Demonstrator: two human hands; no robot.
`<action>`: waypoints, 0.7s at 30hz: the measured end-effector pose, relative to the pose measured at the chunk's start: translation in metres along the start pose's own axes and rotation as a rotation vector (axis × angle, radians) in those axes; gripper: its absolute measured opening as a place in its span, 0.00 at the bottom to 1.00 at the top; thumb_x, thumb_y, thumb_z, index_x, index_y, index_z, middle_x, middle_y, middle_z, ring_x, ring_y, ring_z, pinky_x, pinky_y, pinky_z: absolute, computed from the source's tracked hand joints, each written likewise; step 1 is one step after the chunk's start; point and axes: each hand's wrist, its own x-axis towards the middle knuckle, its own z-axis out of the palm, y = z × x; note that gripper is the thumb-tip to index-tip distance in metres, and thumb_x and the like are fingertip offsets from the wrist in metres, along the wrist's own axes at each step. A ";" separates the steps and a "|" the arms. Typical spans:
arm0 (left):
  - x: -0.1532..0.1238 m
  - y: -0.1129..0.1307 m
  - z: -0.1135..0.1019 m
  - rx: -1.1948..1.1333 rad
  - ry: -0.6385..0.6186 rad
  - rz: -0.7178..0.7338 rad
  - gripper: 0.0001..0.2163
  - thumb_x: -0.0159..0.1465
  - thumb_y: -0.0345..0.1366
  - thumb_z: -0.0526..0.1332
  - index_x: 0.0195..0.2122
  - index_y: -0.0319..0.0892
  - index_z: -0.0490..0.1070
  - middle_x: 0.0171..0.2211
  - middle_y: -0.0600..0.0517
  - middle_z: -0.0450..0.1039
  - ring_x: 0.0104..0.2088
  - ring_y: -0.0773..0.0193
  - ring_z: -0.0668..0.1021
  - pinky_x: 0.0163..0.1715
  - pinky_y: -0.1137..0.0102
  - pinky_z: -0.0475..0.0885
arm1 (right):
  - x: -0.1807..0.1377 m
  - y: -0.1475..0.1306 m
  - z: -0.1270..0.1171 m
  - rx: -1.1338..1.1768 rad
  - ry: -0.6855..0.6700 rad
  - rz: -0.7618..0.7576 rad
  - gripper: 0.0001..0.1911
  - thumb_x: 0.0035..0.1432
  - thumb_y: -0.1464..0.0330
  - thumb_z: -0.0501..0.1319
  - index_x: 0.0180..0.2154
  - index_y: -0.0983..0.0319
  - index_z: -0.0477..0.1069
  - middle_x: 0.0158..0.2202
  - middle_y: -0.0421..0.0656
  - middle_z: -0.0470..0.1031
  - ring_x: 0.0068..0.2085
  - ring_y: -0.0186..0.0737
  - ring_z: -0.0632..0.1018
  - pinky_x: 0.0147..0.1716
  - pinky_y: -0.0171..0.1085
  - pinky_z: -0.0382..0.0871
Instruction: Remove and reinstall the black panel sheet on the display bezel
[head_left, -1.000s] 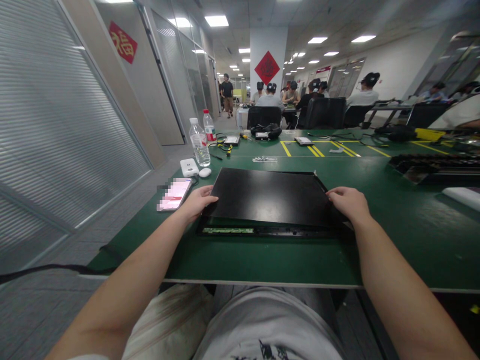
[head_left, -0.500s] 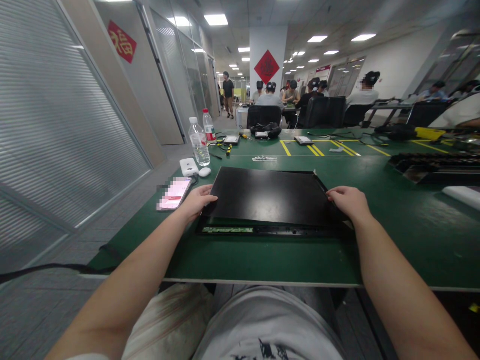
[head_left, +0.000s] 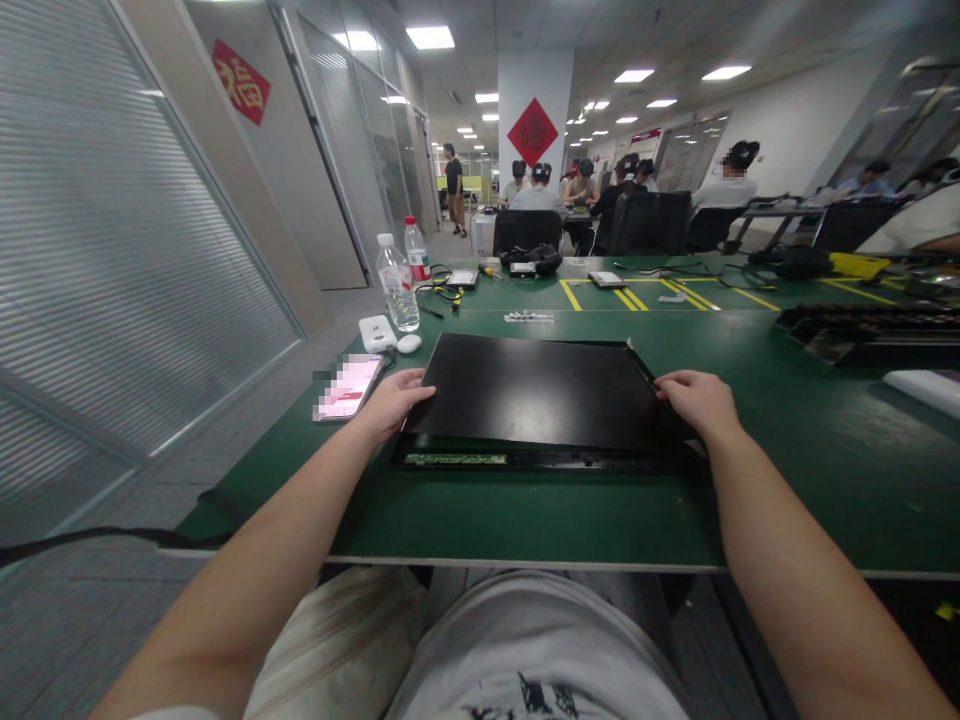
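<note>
A glossy black screen panel lies slightly askew over a black frame, whose near strip shows below it. A green circuit strip sits along the frame's front left. My left hand grips the panel's left edge, thumb on top and fingers underneath. At the right side my right hand is closed with its fingertips pinched at the edge; whether it holds the panel, the frame or both cannot be made out.
A phone, a white case and a water bottle stand to the left. Silver strips lie behind the panel. Dark metal parts are at the right on the green table. Several people sit at farther tables.
Both hands and the panel stay almost where they were. The view has shifted very slightly, and the person standing in the far aisle has turned a little.
</note>
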 end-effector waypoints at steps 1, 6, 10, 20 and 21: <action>0.000 0.000 0.000 -0.006 0.003 0.000 0.19 0.49 0.21 0.72 0.42 0.40 0.76 0.36 0.49 0.84 0.39 0.57 0.86 0.47 0.63 0.81 | 0.000 0.000 0.000 0.003 -0.001 0.006 0.14 0.53 0.66 0.60 0.36 0.57 0.84 0.35 0.45 0.84 0.41 0.50 0.81 0.42 0.43 0.73; -0.001 -0.001 0.000 -0.006 0.001 0.000 0.20 0.50 0.21 0.72 0.43 0.40 0.74 0.36 0.49 0.84 0.37 0.58 0.86 0.46 0.63 0.81 | 0.001 0.002 0.001 0.037 -0.004 -0.004 0.15 0.51 0.66 0.60 0.37 0.57 0.84 0.34 0.45 0.84 0.39 0.49 0.81 0.42 0.43 0.73; -0.001 0.000 0.000 0.022 -0.021 -0.001 0.19 0.51 0.22 0.72 0.43 0.40 0.73 0.36 0.49 0.84 0.36 0.59 0.86 0.46 0.63 0.81 | 0.003 0.005 0.003 0.036 0.004 -0.004 0.15 0.50 0.66 0.60 0.36 0.57 0.85 0.34 0.44 0.84 0.36 0.48 0.81 0.40 0.43 0.73; -0.005 0.002 0.002 0.089 0.007 0.059 0.20 0.53 0.26 0.74 0.48 0.41 0.78 0.46 0.44 0.85 0.51 0.49 0.85 0.57 0.56 0.78 | 0.006 0.008 0.005 0.001 0.006 -0.040 0.15 0.50 0.65 0.61 0.36 0.58 0.85 0.35 0.46 0.84 0.40 0.50 0.82 0.42 0.44 0.74; -0.005 0.002 0.002 0.099 0.013 0.073 0.20 0.53 0.26 0.74 0.48 0.41 0.79 0.48 0.44 0.85 0.53 0.49 0.84 0.59 0.56 0.77 | 0.005 0.008 0.005 0.000 0.000 -0.040 0.15 0.51 0.65 0.61 0.36 0.58 0.85 0.36 0.46 0.84 0.40 0.50 0.82 0.43 0.44 0.74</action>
